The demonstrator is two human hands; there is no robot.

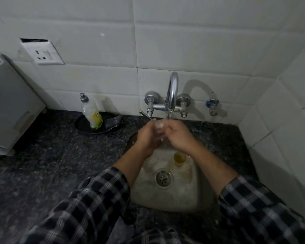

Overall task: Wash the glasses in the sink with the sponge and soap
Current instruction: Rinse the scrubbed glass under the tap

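A clear glass [159, 128] is held under the running tap [172, 92] over the steel sink [188, 192]. My left hand [147, 137] grips the glass from the left. My right hand [179, 133] curls around its right side, fingers at the rim. A second small glass [179, 158] with yellowish liquid stands in the sink behind the drain [163, 178]. The soap bottle [92, 112] leans in a black dish [83, 126] on the counter at the left. No sponge shows clearly.
Dark granite counter [51, 155] surrounds the sink. A white appliance [9, 106] stands at the far left. A wall socket [42, 53] sits above it on the white tiles. A spare valve [212, 106] juts from the wall right of the tap.
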